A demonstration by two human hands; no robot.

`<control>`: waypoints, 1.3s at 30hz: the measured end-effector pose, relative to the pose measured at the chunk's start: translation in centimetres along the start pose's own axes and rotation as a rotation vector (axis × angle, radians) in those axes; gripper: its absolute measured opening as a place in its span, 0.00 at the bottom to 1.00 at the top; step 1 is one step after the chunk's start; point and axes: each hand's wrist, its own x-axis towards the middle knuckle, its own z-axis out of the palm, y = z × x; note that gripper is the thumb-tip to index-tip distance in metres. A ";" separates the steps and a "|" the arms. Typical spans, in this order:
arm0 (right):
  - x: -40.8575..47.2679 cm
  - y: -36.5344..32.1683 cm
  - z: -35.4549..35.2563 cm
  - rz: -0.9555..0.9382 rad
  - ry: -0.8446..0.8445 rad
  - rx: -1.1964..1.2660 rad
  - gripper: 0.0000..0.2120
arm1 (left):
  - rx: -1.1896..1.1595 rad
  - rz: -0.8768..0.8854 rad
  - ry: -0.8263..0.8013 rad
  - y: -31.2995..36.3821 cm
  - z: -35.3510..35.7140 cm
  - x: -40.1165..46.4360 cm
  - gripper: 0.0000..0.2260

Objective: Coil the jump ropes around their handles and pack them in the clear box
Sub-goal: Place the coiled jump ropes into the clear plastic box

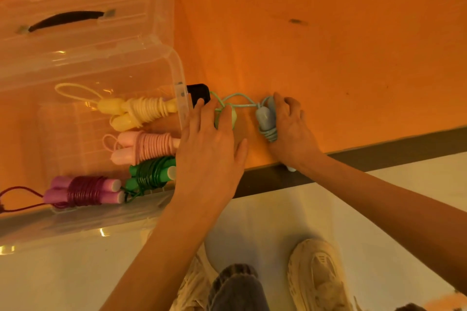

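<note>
In the clear plastic storage box (161, 53) at the left lie four coiled jump ropes: yellow (141, 111), pink (149, 145), green (151, 175) and magenta (83, 190). Just beside it on the orange worktop (328, 58), the left hand (209, 149) lies fairly flat, fingers pinching the loose pale teal rope (237, 98). The right hand (290, 129) curls round the blue-grey handles (264, 116) (a few turns wound on already).
</note>
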 end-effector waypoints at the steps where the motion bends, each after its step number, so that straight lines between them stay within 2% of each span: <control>1: 0.0 0.5 -0.1 -0.003 0.015 -0.011 0.43 | 0.015 0.012 -0.005 0.0 0.1 0.1 0.25; 6: 0.2 1.6 -0.4 0.029 -0.013 -0.017 0.45 | 0.277 0.038 -0.012 -0.2 1.5 2.0 0.21; 8: 0.1 1.6 -0.5 0.028 -0.004 -0.016 0.45 | 0.354 0.002 -0.113 0.0 1.5 3.0 0.20; 10: 0.1 1.5 -0.4 0.022 -0.007 -0.029 0.45 | 0.314 0.000 -0.146 0.2 1.9 3.7 0.26; 12: 0.0 1.5 -0.4 0.028 -0.015 -0.043 0.45 | 0.353 0.040 -0.159 0.7 1.8 4.0 0.39; 13: 0.0 1.4 -0.5 0.034 -0.019 -0.041 0.45 | 0.386 0.042 -0.175 0.8 2.2 4.1 0.39; 16: -0.1 1.2 -0.8 0.059 -0.013 0.009 0.47 | 0.382 -0.029 -0.175 0.6 4.6 4.8 0.21; 19: -0.2 0.9 -0.7 0.069 0.011 0.037 0.47 | 0.378 -0.125 -0.074 0.7 6.4 5.4 0.21; 22: -0.1 0.8 -0.5 0.078 0.032 0.062 0.46 | 0.328 -0.148 -0.028 0.6 6.5 5.7 0.23; 25: 0.1 1.0 -0.7 0.071 0.046 0.072 0.45 | 0.250 -0.062 0.041 0.3 6.6 5.3 0.28; 31: 0.6 1.9 -1.7 0.162 0.046 0.218 0.43 | 0.086 -0.007 0.210 0.0 6.3 4.3 0.18; 34: 0.6 2.3 -2.4 0.201 0.100 0.311 0.41 | -0.056 -0.032 0.261 0.4 5.7 3.7 0.17; 37: 0.4 2.4 -3.1 0.178 0.154 0.394 0.41 | -0.196 -0.065 0.307 1.0 4.0 2.9 0.15; 39: 0.0 2.0 -4.0 0.137 0.155 0.435 0.41 | -0.370 -0.082 0.293 1.4 2.3 2.3 0.14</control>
